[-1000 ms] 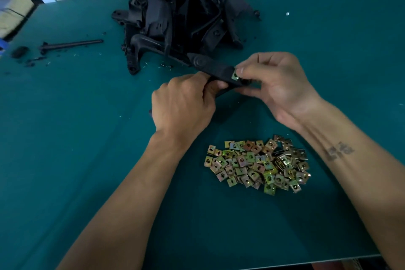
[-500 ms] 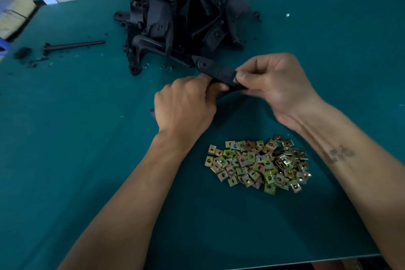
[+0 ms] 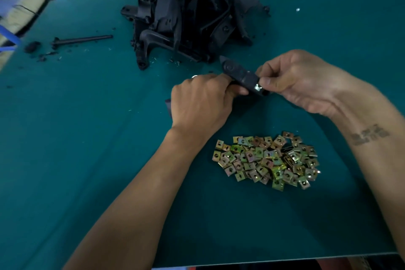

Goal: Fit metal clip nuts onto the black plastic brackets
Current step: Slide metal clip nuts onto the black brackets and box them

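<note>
- Centrally, above the green surface (image 3: 65, 160): black bracket (image 3: 237, 73), gripped by curled left hand (image 3: 200, 105).
- Right hand (image 3: 300, 81) pinching clip nut (image 3: 258, 87) on bracket's near end.
- Nearer: loose clip nut pile (image 3: 266, 161).
- Beyond: heap of brackets (image 3: 190, 13).

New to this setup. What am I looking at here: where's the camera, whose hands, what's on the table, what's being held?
No machine here: a person's two bare hands, filmed from a camera worn on their head, looking down at a green table. The left hand grips a black plastic bracket. The right hand pinches a metal clip nut at the bracket's near end. Nearer the person lies a pile of loose clip nuts; farther back, a heap of black brackets and a dark rod.
</note>
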A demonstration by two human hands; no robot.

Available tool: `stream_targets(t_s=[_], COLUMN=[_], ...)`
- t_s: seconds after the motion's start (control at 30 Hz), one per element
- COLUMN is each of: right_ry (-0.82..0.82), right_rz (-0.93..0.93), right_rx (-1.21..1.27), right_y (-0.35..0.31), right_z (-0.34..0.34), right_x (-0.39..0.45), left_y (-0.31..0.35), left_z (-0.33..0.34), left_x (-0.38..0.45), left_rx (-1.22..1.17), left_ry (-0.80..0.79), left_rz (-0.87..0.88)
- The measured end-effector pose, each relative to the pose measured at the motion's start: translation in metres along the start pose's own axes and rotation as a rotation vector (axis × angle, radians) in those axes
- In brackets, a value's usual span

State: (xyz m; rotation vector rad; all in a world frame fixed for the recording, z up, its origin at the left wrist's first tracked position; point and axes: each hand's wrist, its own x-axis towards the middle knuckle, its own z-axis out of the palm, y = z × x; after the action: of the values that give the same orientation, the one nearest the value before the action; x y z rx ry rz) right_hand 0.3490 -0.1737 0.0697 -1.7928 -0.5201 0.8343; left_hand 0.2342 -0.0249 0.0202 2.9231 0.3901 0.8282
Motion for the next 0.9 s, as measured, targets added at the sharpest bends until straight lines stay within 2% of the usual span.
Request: stream_targets(t_s=[0.1,0.17,0.23,0.33,0.37,0.5,0.67,0.9], right_ry=[0.100,0.164,0.190,0.137,0.141,0.202,0.222,0.398], right_rz=[-0.143,-0.305,-0.347,-0.186,-0.179,-0.379,-0.388,-0.587], right_rx=[-0.473,-0.646,-0.623,-0.343,-0.317,-0.531,-0.391,-0.548], right_y=[-0.001,-0.001,0.003,0.008,0.009,0.011,0.017,0.014], right_z=[-0.001,0.005,0.008,0.007,0.009,0.020,0.017,0.014], right_x=[-0.002,-0.004,-0.004,0.001,0.002,0.010,0.011,-0.002], left_y=[0.000,-0.003,-0.005,-0.004,-0.004,-0.010,-0.010,-0.011], left_z=[0.000,0.000,0.000,0.000,0.001,0.003,0.002,0.000], left_x=[0.000,-0.001,-0.001,0.000,0.000,0.002,0.004,0.002], left_rx=[0.003,0.007,0.006,0.014,0.027,0.060,0.007,-0.011], left_ry=[0.000,0.007,0.012,0.003,-0.007,-0.027,-0.011,-0.024], left_rz=[0.003,-0.009,-0.026,-0.048,-0.052,-0.096,-0.125,-0.218])
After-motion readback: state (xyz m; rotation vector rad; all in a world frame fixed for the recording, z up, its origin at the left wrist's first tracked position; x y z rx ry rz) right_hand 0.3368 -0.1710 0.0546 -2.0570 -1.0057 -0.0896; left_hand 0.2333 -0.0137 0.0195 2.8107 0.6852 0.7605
